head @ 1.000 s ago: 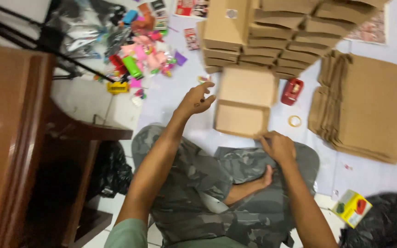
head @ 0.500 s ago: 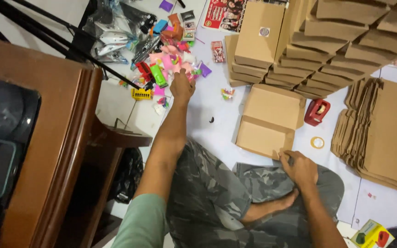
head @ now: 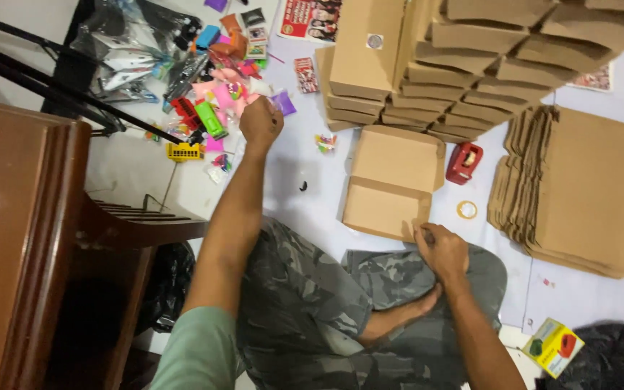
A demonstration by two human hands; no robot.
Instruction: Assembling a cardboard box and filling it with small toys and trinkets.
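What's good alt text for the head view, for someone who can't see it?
Seated on the floor, a person reaches their left hand into a pile of small colourful toys while their right hand holds the near corner of an open cardboard box.

Matt brown cardboard box (head: 393, 189), glossy wooden cabinet (head: 23, 238), and seemingly shiny plastic small toys (head: 211, 115).
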